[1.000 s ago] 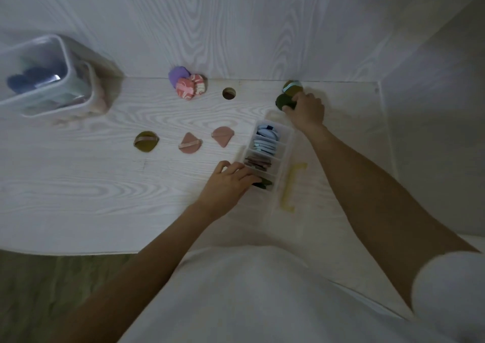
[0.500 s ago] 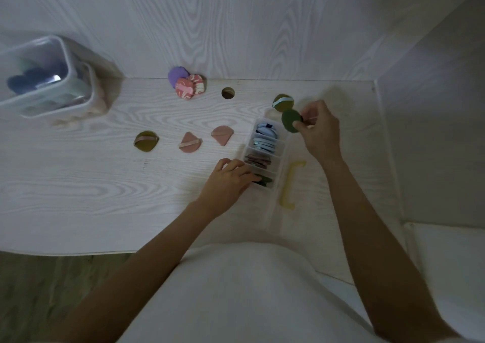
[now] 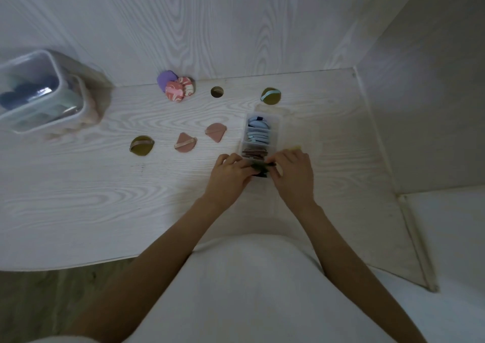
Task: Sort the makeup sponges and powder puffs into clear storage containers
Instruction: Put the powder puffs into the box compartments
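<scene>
olive green puff (image 3: 259, 167) sits pinched between the left hand (image 3: 227, 177) and right hand (image 3: 294, 175) over the near compartment of the divided clear box (image 3: 276, 130), at 6 o'clock from the blue puffs (image 3: 258, 132). probably soft, light, squashy; grip the rim.

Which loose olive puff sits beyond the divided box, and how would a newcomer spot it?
Start at the clear divided box on the white desk, then look just past its far end, right of the round cable hole. That olive puff has a light blue strap; the other olive puff has a pink one.
</scene>
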`<move>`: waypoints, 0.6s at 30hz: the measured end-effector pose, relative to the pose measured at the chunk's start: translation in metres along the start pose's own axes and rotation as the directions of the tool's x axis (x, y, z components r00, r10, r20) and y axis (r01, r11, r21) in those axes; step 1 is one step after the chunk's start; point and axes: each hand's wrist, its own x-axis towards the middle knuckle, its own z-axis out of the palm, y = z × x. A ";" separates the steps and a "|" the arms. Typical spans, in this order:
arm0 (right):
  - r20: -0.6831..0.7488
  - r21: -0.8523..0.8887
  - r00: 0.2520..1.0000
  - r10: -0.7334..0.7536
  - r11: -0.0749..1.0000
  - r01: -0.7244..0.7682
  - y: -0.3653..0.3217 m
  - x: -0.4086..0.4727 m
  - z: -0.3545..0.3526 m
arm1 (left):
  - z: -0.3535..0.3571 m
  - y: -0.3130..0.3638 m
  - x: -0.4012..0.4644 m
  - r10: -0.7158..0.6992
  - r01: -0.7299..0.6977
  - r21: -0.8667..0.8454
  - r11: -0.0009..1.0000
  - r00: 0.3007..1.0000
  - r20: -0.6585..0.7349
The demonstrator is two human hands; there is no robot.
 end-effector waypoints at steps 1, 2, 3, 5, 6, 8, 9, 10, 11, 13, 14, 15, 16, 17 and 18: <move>0.002 -0.029 0.999 -0.043 0.999 0.043 -0.002 0.003 0.003 | 0.001 0.000 0.000 -0.002 0.002 -0.009 1.000 1.000 0.006; 0.013 -0.061 0.997 -0.080 0.995 0.081 -0.004 0.005 0.005 | 0.001 0.000 -0.001 -0.006 0.006 -0.021 1.000 1.000 0.008; 0.030 -0.104 0.994 -0.106 0.989 0.108 -0.006 0.006 0.009 | 0.002 0.000 -0.002 -0.011 0.012 -0.031 0.999 1.000 0.009; 0.077 -0.218 0.991 -0.105 0.969 0.120 -0.007 0.005 0.013 | 0.002 0.001 -0.005 -0.019 0.020 -0.043 0.999 1.000 0.005; 0.099 -0.268 0.992 -0.080 0.958 0.105 -0.007 0.005 0.014 | 0.003 0.002 -0.006 -0.020 0.020 -0.050 0.999 1.000 -0.001; 0.118 -0.325 0.992 -0.034 0.943 0.071 -0.008 0.005 0.013 | 0.005 0.003 -0.009 -0.017 0.015 -0.064 0.998 0.999 -0.030; 0.124 -0.337 0.992 -0.027 0.939 0.068 -0.009 0.006 0.012 | 0.006 0.003 -0.010 -0.016 0.013 -0.064 0.998 0.999 -0.045; 0.131 -0.347 0.991 -0.029 0.935 0.074 -0.010 0.006 0.011 | 0.007 0.002 -0.010 -0.009 0.006 -0.060 0.998 0.998 -0.063; 0.136 -0.358 0.990 -0.036 0.930 0.083 -0.010 0.006 0.010 | 0.009 0.002 -0.012 -0.002 -0.003 -0.054 0.999 0.997 -0.080; 0.143 -0.379 0.989 -0.047 0.920 0.099 -0.009 0.004 0.009 | 0.012 0.001 -0.013 0.004 -0.011 -0.060 0.998 0.994 -0.108; 0.149 -0.388 0.988 -0.046 0.916 0.102 -0.008 0.002 0.010 | 0.013 0.002 -0.013 0.006 -0.013 -0.067 0.998 0.994 -0.113; 0.159 -0.401 0.986 -0.040 0.911 0.102 -0.006 0.001 0.011 | 0.013 0.002 -0.013 0.010 -0.018 -0.069 0.997 0.993 -0.114; 0.166 -0.419 0.985 -0.037 0.902 0.104 -0.005 0.001 0.012 | 0.013 0.002 -0.013 0.015 -0.023 -0.068 0.997 0.994 -0.111; 0.176 -0.436 0.984 -0.039 0.893 0.114 -0.005 0.002 0.013 | 0.013 0.002 -0.013 0.017 -0.024 -0.068 0.997 0.995 -0.100; 0.189 -0.448 0.980 -0.055 0.884 0.136 -0.004 0.003 0.013 | 0.013 0.002 -0.013 0.023 -0.029 -0.070 0.997 0.996 -0.085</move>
